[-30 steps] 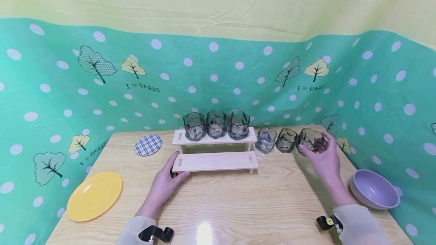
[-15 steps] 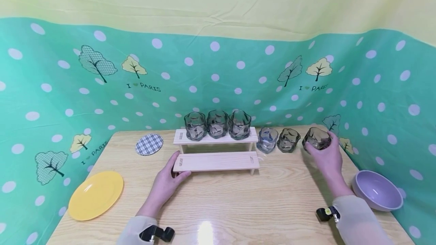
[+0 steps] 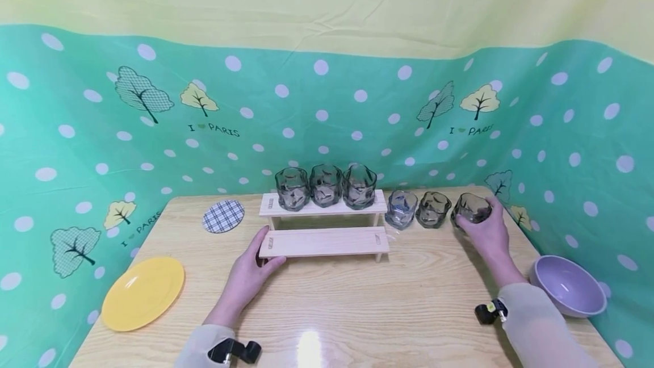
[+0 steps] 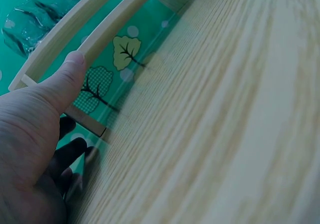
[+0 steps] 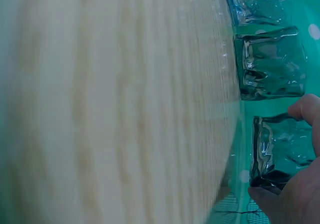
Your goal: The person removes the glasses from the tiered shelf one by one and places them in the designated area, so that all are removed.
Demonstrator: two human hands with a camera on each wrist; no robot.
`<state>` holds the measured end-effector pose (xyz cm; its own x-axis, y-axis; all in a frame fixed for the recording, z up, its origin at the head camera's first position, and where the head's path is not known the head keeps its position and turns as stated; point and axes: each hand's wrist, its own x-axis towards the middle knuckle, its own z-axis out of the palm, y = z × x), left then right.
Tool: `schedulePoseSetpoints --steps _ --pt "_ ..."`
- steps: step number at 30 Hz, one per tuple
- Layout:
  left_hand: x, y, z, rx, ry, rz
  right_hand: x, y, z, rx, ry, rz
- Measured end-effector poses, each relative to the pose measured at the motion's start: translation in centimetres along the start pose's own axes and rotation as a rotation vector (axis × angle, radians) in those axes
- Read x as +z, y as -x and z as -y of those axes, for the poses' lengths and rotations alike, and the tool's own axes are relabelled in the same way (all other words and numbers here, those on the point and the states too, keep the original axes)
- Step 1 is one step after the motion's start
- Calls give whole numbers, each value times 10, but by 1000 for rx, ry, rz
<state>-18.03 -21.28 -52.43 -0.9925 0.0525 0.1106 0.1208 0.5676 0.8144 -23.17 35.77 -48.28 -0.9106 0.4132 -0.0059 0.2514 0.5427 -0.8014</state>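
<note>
My right hand (image 3: 487, 234) grips a smoky faceted glass tumbler (image 3: 471, 208) at the back right of the table, thumb on the near side. In the right wrist view the same tumbler (image 5: 280, 146) stands upright between thumb and fingers. A gap separates it from a second smoky tumbler (image 3: 432, 209); a bluish tumbler (image 3: 401, 209) follows to the left. My left hand (image 3: 247, 274) holds the left end of a two-step wooden rack (image 3: 327, 243) at its lower board. The left wrist view has the thumb lying on that board's edge (image 4: 107, 31), other fingers curled beneath.
Three smoky tumblers (image 3: 326, 186) stand in a row on the rack's upper board. A checked round coaster (image 3: 223, 216) and a yellow plate (image 3: 144, 294) lie at the left. A purple bowl (image 3: 568, 287) sits near the right edge. Patterned cloth (image 3: 322, 107) walls the table's back and sides.
My right hand has shifted the gripped tumbler to the right, away from its neighbour, then very slightly back left. The left hand keeps its hold on the rack.
</note>
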Motion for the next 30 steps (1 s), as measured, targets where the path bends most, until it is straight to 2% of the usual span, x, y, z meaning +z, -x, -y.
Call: schedulePoseSetpoints --steps 13,25,30 --pt "0 -2 -3 -6 0 -2 6 -7 -3 -49 10 24" --pt "1 -1 -3 -10 11 -5 7 -10 -1 -38 23 59" --pt "-2 1 -1 -18 7 3 7 -5 0 -48 21 70"
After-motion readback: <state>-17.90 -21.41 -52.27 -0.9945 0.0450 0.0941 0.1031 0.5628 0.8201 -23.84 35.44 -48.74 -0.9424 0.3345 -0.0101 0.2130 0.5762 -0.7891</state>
